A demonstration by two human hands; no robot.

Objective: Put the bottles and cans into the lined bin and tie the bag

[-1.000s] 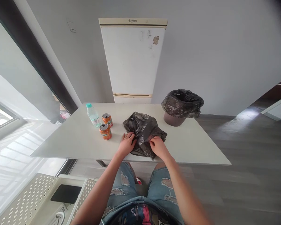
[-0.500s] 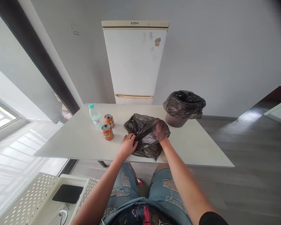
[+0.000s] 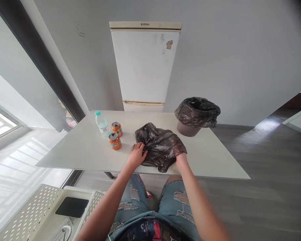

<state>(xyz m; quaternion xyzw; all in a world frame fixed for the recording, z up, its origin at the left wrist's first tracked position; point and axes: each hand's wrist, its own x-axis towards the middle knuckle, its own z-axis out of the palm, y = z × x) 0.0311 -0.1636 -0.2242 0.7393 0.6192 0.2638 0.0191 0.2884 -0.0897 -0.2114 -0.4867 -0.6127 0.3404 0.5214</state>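
A crumpled black plastic bag (image 3: pixel 158 144) lies on the white table (image 3: pixel 85 147) in front of me. My left hand (image 3: pixel 137 154) pinches the bag's near left edge, fingers closed on the plastic. My right hand (image 3: pixel 180 154) is pushed inside the bag on its right side; only the wrist and a dim outline show through the thin film, so its fingers are hidden. Both forearms reach over my lap in torn jeans.
Two orange drink cans (image 3: pixel 114 141) and a small water bottle (image 3: pixel 101 124) stand left of the bag. A brown bin lined with a black bag (image 3: pixel 197 115) sits at the table's far right. A white fridge (image 3: pixel 144 63) is behind; a perforated white rack (image 3: pixel 37 214) lower left.
My right hand went from gripping the bag's near edge to sliding inside it, then shifted right and nearer to me. The bag spread rightward. My left hand kept its pinch.
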